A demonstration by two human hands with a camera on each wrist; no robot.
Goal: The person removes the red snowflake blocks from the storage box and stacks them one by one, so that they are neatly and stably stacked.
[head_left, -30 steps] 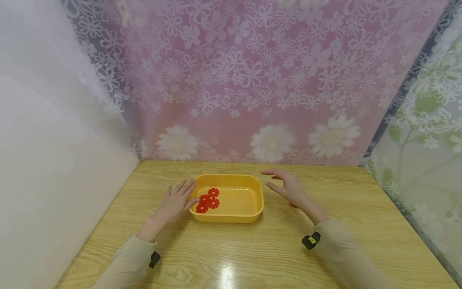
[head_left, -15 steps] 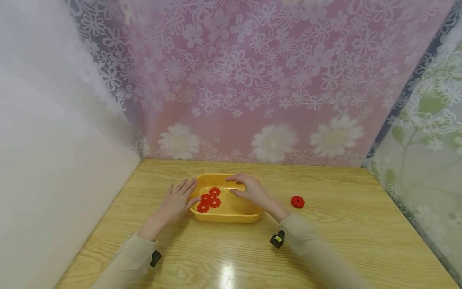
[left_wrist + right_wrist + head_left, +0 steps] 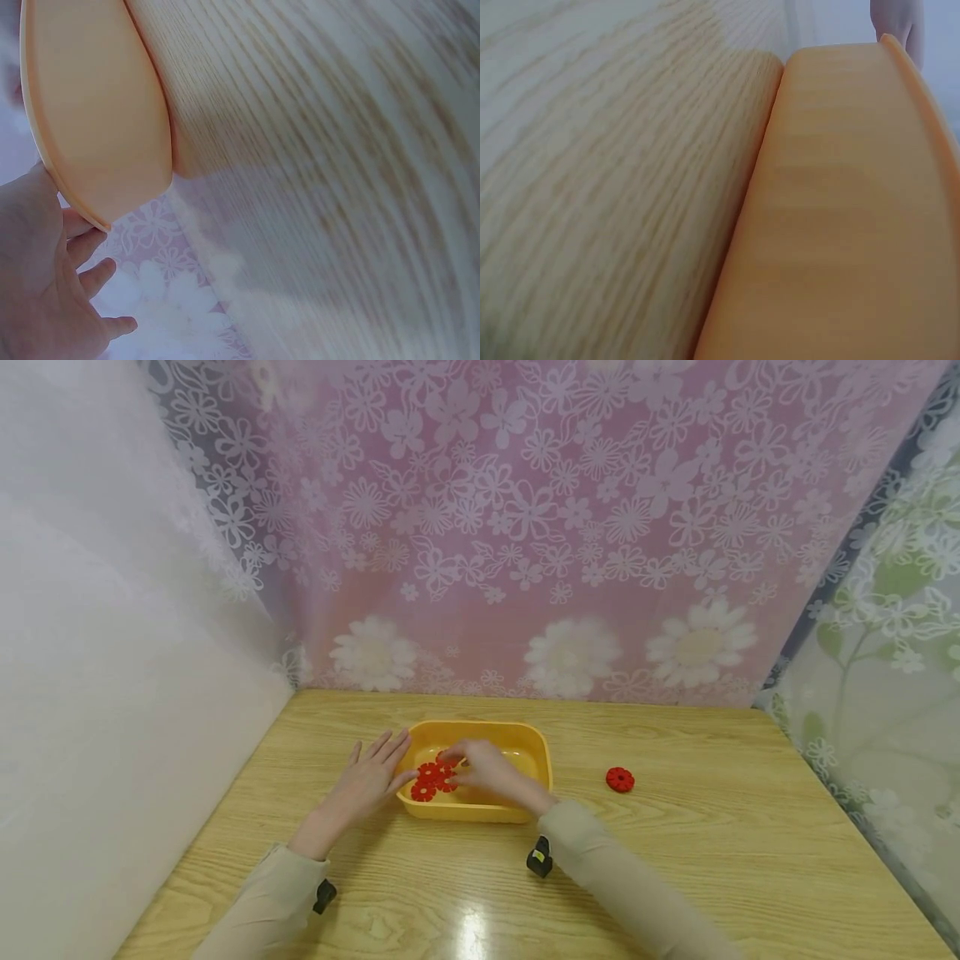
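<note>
A yellow plastic tub (image 3: 480, 812) stands on the table with several red notched snowflake discs (image 3: 423, 789) lying flat at its left end. My left hand (image 3: 363, 789) rests at the tub's left rim, fingers spread and straight, thumb over the edge. In the left wrist view, fingers of the left hand (image 3: 37, 262) touch the tub rim (image 3: 71, 199). Inside the tub, my right hand (image 3: 491, 772) hovers at the discs, thumb and fingers apart; whether it touches one I cannot tell. To the tub's right lies a small stack of red snowflake discs (image 3: 620, 779).
The wooden table (image 3: 675, 877) ends at a pink flowered curtain (image 3: 487, 527) behind. A white sheet (image 3: 135, 652) hangs on the left, and a green-patterned curtain (image 3: 885, 693) on the right. The tub's outer wall (image 3: 840, 202) fills much of the right wrist view.
My right hand has moved left, from above the loose red stack, over the tub's right rim and down to the discs. The left hand stays at the rim.
</note>
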